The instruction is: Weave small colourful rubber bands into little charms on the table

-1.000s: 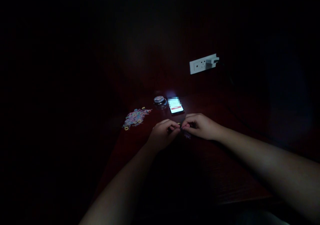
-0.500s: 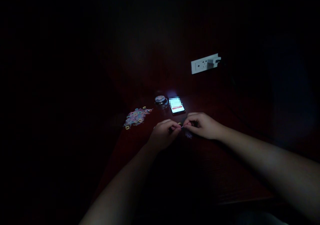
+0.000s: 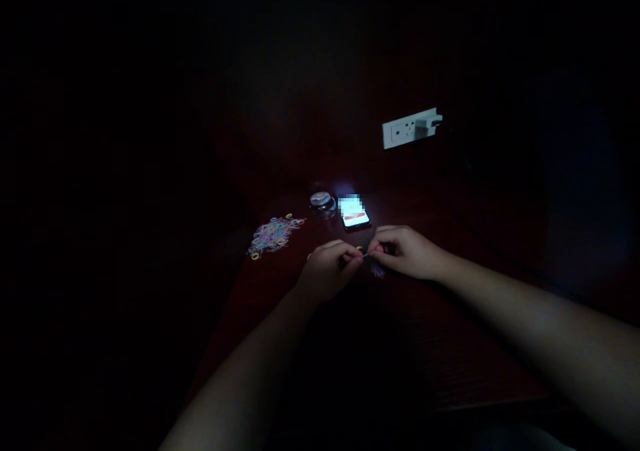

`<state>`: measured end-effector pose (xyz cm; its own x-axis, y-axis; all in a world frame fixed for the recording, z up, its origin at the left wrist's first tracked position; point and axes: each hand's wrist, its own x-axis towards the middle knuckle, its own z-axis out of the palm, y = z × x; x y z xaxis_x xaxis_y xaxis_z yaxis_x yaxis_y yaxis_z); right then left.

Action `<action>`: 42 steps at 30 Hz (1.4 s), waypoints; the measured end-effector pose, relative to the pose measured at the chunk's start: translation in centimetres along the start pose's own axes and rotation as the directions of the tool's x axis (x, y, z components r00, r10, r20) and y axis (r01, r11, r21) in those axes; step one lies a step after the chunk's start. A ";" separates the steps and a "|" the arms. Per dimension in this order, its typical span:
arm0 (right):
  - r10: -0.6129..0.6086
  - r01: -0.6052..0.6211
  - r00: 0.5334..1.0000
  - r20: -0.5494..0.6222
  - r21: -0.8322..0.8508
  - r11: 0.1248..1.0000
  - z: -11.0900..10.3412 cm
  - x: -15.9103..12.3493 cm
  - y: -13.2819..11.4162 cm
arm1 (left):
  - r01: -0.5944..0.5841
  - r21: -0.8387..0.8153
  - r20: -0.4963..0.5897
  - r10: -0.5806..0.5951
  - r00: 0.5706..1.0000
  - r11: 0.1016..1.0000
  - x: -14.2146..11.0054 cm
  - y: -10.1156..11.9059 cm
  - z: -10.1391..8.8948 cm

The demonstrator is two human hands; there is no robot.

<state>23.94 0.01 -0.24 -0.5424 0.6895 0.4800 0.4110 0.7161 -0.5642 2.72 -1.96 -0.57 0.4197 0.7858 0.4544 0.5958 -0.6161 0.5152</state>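
The left hand point(image 3: 327, 269) and right hand point(image 3: 407, 254) face each other, fingertips pinched closed on a thin pale band point(image 3: 366, 255) spanning the gap between them. Purplish strands point(image 3: 377, 272) lie just nearer the viewer; beyond the fingers glows a smartphone point(image 3: 356, 219).

A reddish surface point(image 3: 450, 344) carries a pile of bands point(image 3: 275, 235) by its left edge, a jar point(image 3: 323, 206) and phone point(image 3: 355, 219) toward its back edge, purplish strands point(image 3: 377, 271) further forward.
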 end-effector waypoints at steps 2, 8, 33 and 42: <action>-0.005 0.005 1.000 -0.009 0.005 1.000 0.0 0.0 0.0 | 0.003 -0.001 0.008 -0.003 1.000 1.000 0.0 0.0 0.0; 0.005 -0.005 1.000 -0.029 0.008 1.000 0.0 0.1 -0.1 | -0.010 -0.002 0.019 0.010 1.000 1.000 0.0 0.1 -0.1; -0.013 0.013 1.000 0.007 0.010 1.000 0.1 0.0 0.2 | -0.042 0.031 0.006 0.041 0.999 0.999 0.1 -0.1 0.1; -0.025 0.024 1.000 0.016 0.016 1.000 0.1 -0.1 0.3 | -0.059 0.038 0.018 0.058 0.998 0.998 0.1 0.0 0.1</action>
<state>23.99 0.11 -0.52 -0.5640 0.6698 0.4830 0.3859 0.7309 -0.5629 2.82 -1.85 -0.64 0.4659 0.7495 0.4704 0.5958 -0.6587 0.4595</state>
